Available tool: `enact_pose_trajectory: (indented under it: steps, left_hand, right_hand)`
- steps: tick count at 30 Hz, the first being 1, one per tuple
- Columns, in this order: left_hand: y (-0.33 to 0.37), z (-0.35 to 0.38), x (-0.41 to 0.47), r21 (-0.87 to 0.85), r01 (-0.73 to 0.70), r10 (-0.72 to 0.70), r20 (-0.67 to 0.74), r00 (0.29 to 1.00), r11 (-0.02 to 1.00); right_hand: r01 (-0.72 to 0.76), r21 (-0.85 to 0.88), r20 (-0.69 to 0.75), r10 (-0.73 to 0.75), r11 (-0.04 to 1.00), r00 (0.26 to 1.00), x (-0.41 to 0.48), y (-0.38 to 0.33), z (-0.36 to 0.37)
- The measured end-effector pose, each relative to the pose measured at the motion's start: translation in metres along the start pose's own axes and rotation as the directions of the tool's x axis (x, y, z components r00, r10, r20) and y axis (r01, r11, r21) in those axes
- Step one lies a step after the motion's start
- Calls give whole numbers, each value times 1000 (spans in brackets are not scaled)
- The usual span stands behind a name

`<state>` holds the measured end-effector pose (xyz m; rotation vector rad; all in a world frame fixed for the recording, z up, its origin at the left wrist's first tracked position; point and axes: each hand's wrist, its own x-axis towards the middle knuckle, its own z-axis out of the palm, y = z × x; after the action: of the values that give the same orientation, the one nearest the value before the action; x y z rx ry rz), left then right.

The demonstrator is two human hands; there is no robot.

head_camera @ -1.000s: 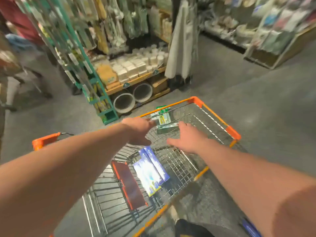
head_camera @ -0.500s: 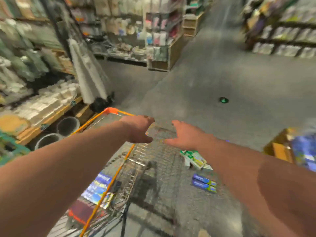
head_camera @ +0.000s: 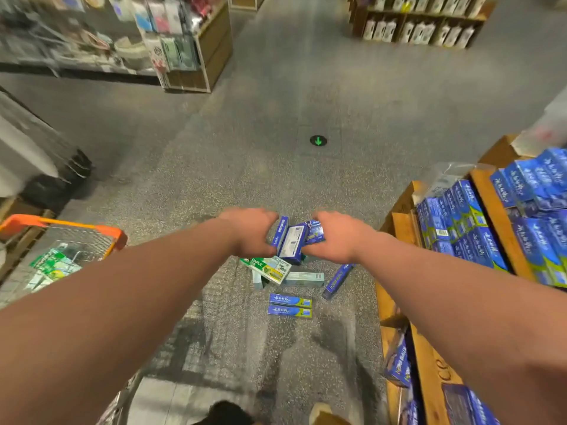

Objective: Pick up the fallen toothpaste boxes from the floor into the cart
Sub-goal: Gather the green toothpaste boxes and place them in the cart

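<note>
So the fallen toothpaste is all in one heap on the speckled floor (head_camera: 245, 167), pretty much dead centre of the view, right in front of the person. At the top of the heap there's a bunch of blue boxes (head_camera: 294, 240), about three, standing up on edge and jammed together. Both hands are on that bunch. The left hand (head_camera: 248, 231) comes in from 9 o'clock with fingers curled over the top and thumb under the bottom edge, and the right hand (head_camera: 340, 237) does the same from 3 o'clock, so the bunch is squeezed between them. It's a bit blurry, so I can't tell if it's off the ground.

At 6 o'clock of the hands, a green-and-white box (head_camera: 267, 266) lies flat, with a pale teal box (head_camera: 303, 279) touching it on the right. At 5 o'clock a slim blue box (head_camera: 337, 280) lies at a slant. Nearer the person, two blue-and-green boxes (head_camera: 290, 306) lie side by side, parallel.

The cart (head_camera: 61, 223), wire mesh with an orange rim, is out at 9 o'clock, well apart from the heap, with green packs (head_camera: 50, 265) in it. At 3 o'clock is a wooden shelf (head_camera: 402, 222) loaded with stacked blue cartons (head_camera: 491, 228). Way up at 12 o'clock there's a green arrow sticker (head_camera: 318, 140) on the floor.
</note>
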<state>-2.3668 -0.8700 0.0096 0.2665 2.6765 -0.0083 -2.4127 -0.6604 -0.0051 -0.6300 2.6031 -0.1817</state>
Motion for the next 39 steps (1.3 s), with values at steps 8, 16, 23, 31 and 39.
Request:
enact_pose_trajectory:
  steps: [8, 16, 23, 31, 39]
  left_hand:
    - [-74, 24, 140, -3, -63, 63, 141, 988, 998]
    - [-157, 104, 298, -42, -142, 148, 318, 936, 989]
    - [-188, 231, 419, -65, -110, 127, 458, 880, 992]
    - [-191, 427, 512, -28, -139, 136, 466, 874, 990]
    - [-150, 549, 585, 39, -365, 311, 444, 841, 930]
  right_hand:
    - [-92, 79, 109, 83, 993, 991, 126, 25, 22]
    - [-245, 161, 256, 199, 956, 946, 284, 35, 86]
    - [-226, 185, 364, 147, 956, 920, 426, 76, 222]
    - [-297, 234, 510, 143, 926, 849, 525, 132, 416]
    - [-274, 69, 586, 183, 959, 789, 537, 192, 527]
